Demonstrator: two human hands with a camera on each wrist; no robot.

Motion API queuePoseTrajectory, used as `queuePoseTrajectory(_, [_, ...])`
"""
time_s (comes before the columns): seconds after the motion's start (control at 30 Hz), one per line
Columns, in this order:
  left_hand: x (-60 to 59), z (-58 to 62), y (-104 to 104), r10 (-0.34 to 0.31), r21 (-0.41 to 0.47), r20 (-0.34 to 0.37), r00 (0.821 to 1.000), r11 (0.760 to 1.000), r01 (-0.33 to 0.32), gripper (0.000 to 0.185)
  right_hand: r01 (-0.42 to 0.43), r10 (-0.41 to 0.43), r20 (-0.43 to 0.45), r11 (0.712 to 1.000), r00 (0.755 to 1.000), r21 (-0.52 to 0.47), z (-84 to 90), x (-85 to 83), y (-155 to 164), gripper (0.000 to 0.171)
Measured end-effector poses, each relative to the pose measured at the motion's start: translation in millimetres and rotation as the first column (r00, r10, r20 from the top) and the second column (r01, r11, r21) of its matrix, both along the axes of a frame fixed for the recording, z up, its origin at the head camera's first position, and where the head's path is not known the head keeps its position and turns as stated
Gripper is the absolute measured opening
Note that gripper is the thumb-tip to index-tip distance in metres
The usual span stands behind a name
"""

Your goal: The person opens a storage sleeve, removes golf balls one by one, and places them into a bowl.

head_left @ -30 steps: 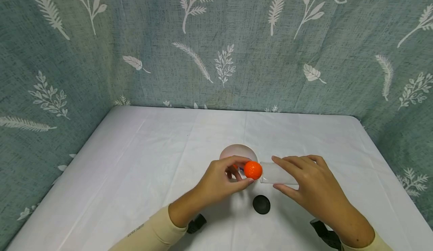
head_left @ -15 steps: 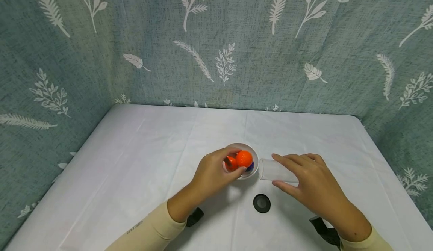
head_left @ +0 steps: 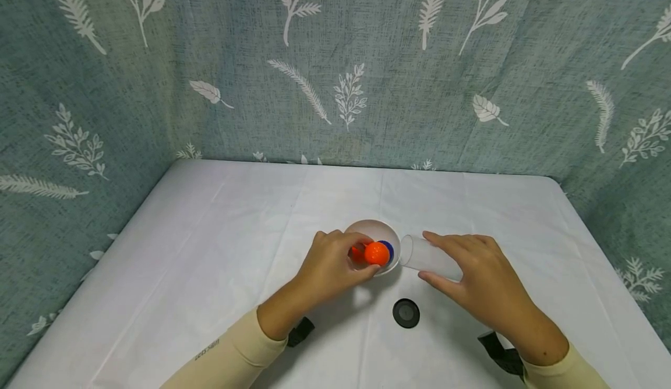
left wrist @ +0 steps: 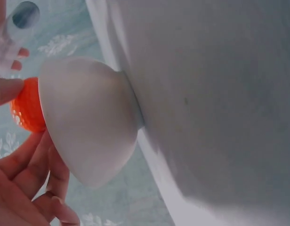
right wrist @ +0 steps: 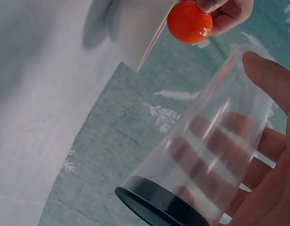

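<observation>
Between thumb and fingers, my left hand (head_left: 332,264) pinches an orange golf ball (head_left: 376,254) at the near right side of a white bowl (head_left: 367,227). In the left wrist view the dimpled ball is level with the rim of the bowl (left wrist: 88,117). Inside the bowl are another orange ball (head_left: 357,255), partly behind my fingers, and a blue ball (head_left: 389,249). My right hand (head_left: 479,275) grips a clear tube (head_left: 430,258), its open mouth towards the bowl. A black cap (right wrist: 159,202) covers the tube's other end in the right wrist view.
A round black lid (head_left: 406,313) lies on the white-covered table (head_left: 251,226) in front of the bowl and tube. Black straps (head_left: 503,354) show below the wrists. A green leaf-patterned curtain (head_left: 236,57) hangs around the table's back and sides.
My left hand has drawn the orange ball back from the tube's mouth, leftward to the bowl, then slightly lower. The tube's mouth has risen and turned a little away from me.
</observation>
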State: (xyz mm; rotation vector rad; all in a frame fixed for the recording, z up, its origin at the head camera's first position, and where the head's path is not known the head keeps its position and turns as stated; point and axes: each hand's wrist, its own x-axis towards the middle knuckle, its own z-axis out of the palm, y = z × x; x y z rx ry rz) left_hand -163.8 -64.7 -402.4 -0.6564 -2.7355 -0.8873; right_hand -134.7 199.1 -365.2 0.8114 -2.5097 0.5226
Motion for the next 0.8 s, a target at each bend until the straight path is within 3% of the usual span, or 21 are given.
queuePoseTrajectory(0.23, [-1.1, 0.0, 0.4, 0.011, -0.106, 0.024, 1.000, 0.994, -0.008, 0.033, 0.014, -0.014, 0.017, 1.000, 1.000, 0.000, 0.2, -0.5, 0.7, 0.065])
queuePoseTrajectory(0.53, [0.4, -0.2, 1.0, 0.026, -0.160, 0.038, 0.999, 0.987, -0.019, 0.031, 0.006, -0.005, 0.011, 1.000, 1.000, -0.008, 0.7, -1.1, 1.2, 0.063])
queuePoseTrajectory(0.8, [1.7, -0.3, 0.6, 0.032, -0.212, -0.005, 0.999, 0.977, -0.032, 0.027, 0.017, -0.017, 0.025, 1.000, 1.000, 0.006, 0.1, -1.3, 1.2, 0.064])
